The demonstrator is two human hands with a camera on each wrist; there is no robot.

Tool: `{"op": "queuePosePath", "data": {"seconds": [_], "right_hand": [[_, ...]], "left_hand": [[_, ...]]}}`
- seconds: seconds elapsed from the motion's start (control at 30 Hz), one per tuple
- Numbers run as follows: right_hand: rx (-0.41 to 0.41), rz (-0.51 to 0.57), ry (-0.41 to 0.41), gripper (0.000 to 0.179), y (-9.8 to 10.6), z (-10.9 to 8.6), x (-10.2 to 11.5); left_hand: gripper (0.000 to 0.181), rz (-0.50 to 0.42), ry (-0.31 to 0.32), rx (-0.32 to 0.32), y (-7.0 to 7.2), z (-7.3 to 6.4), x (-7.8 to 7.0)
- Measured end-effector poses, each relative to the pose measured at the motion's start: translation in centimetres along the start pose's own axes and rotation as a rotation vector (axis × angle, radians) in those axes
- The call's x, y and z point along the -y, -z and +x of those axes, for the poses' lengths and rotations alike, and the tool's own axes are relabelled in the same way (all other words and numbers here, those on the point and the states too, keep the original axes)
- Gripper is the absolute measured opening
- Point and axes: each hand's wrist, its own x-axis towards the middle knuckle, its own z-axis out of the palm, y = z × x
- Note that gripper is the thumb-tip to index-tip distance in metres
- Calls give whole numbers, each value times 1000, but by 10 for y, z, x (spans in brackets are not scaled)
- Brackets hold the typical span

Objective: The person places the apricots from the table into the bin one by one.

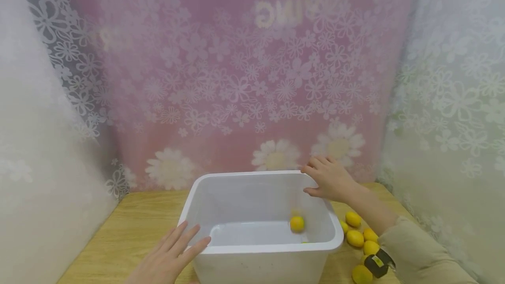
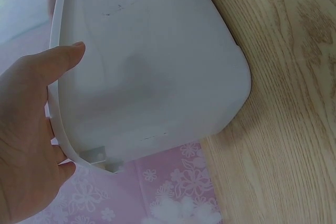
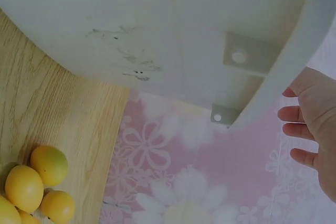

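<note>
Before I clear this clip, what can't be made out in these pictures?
- Head: near floor of the white bin, hidden by its near wall; a yellow sliver there can't be identified.
- Head: the bin's lower front, cut off by the bottom edge.
- Left wrist: the bin's inside, hidden by its outer wall.
- Right wrist: a yellow fruit at lower left, cut off by the frame edge.

Screened-off booth, wider room unclear — pink floral curtain [image 1: 236,78] behind, pale floral sheets [image 1: 453,108] both sides, wood-grain tabletop [image 1: 138,227].
</note>
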Motion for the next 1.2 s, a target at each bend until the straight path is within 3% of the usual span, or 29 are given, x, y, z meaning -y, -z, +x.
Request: {"op": "queuePosePath", "data": {"seconds": [0.17, 0.43, 0.63, 1.1, 1.2], "right_hand": [[-3, 1, -33, 45, 0, -10, -5], [-168, -7, -34, 35, 0, -39, -19], [-248, -18, -44, 69, -2, -61, -30], [-203, 6, -97, 70, -29, -120, -51], [-152, 20, -128, 55, -33, -133, -54]], "left_hand": [[78, -5, 0, -12, -1, -1, 0], [75, -20, 10, -12, -1, 0, -1], [76, -35, 17, 0, 0, 0, -1], [76, -17, 7, -9, 0, 1, -1], [78, -19, 9, -7, 0, 1, -1]]}}
